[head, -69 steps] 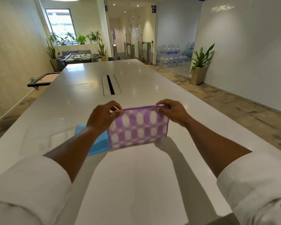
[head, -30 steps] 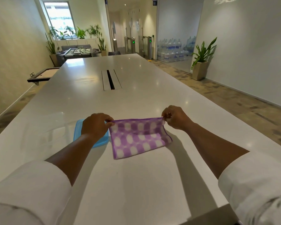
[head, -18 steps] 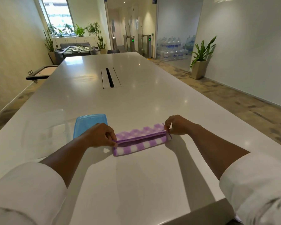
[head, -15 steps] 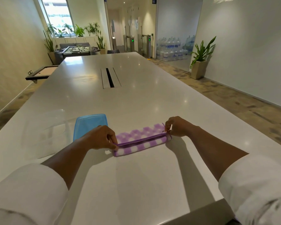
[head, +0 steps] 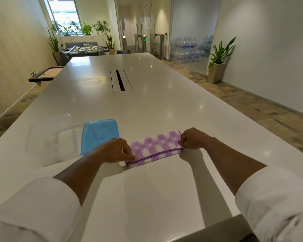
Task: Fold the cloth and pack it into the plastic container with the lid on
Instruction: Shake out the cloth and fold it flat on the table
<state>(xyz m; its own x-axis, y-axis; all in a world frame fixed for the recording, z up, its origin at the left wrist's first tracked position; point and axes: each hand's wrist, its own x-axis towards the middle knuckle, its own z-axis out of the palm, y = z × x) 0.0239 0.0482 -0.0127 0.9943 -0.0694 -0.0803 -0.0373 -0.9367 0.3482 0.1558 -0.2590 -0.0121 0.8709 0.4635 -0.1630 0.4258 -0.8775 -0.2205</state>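
The folded cloth (head: 154, 148) is pinched at its ends by the left hand (head: 115, 151) and right hand (head: 192, 138), flat on the table (head: 147, 105) beside the blue lid (head: 99, 133)

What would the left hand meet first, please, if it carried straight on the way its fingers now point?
The left hand points rightward along the folded cloth it pinches; beyond the cloth, it would probably meet the right hand.

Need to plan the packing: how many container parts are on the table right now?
2. A blue lid lies flat just left of the cloth, beside the left hand. A clear tub sits farther left, blurry and hard to outline. The right hand pinches the cloth's other end.
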